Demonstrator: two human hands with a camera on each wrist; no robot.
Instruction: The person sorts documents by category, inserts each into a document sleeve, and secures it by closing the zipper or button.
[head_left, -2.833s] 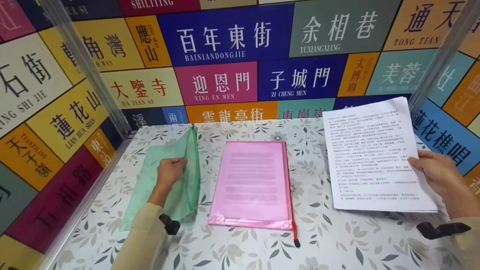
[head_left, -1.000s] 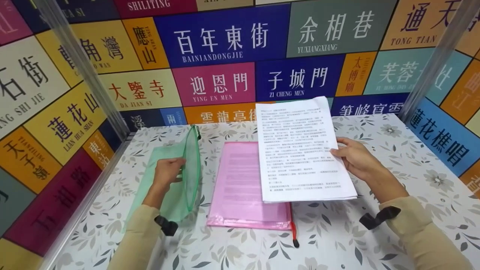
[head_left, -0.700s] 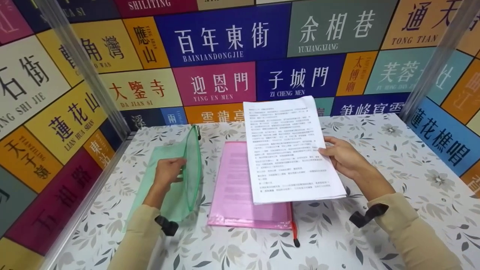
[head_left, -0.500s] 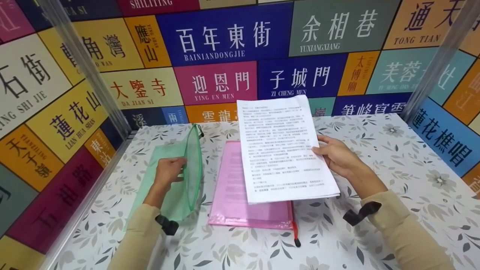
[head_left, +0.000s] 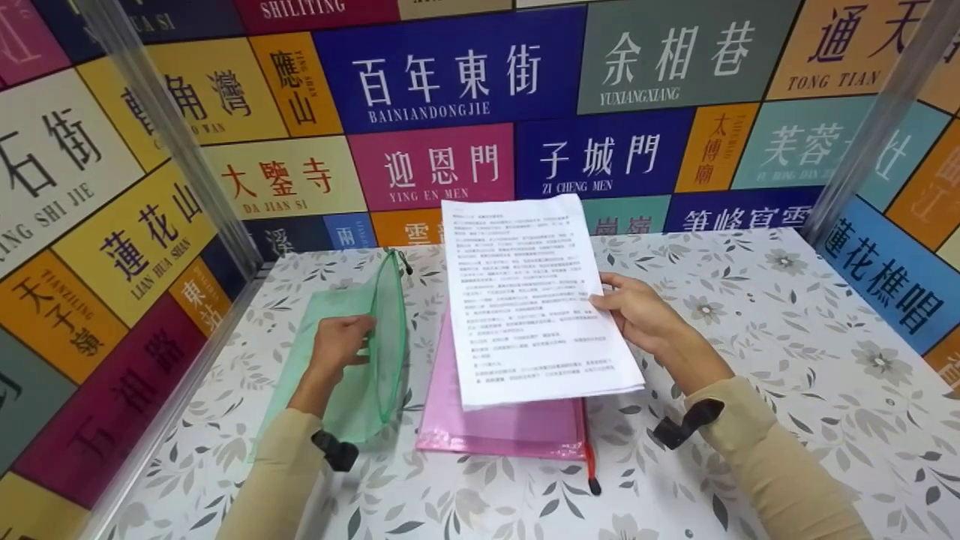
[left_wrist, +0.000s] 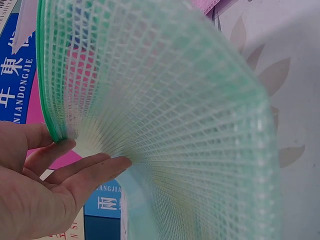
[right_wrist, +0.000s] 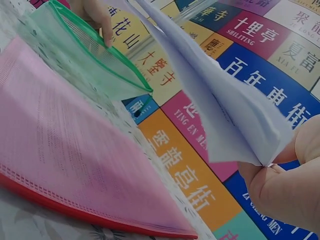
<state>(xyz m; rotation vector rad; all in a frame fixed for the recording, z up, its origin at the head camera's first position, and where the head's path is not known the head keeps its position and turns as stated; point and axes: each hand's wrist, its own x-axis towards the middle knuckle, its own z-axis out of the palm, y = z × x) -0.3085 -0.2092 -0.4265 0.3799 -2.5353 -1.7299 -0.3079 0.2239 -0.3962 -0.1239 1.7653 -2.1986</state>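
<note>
At the left of the head view, my left hand (head_left: 341, 346) pinches the upper edge of a green mesh zipper pouch (head_left: 322, 390), whose mouth gapes toward the right. The left wrist view shows the thumb and fingers at the pouch's green rim (left_wrist: 47, 100). My right hand (head_left: 637, 311) pinches the right edge of a stack of printed paper sheets (head_left: 532, 315), held up in the air and tilted. Below and partly behind the stack lies a pink zipper pouch (head_left: 502, 431) with printed sheets inside. The right wrist view shows the stack (right_wrist: 220, 100) edge-on.
A red zipper pull (head_left: 591, 469) hangs from the pink pouch's right edge. The table (head_left: 750, 450) has a leaf-patterned white cover. Behind and at both sides stand panels of colourful street-name signs (head_left: 450, 75), with clear corner posts (head_left: 172, 135).
My right hand has carried the paper stack leftward from the far right to over the pink pouch, near the green one. The left hand stays put; the green pouch's mouth gapes wider than at first.
</note>
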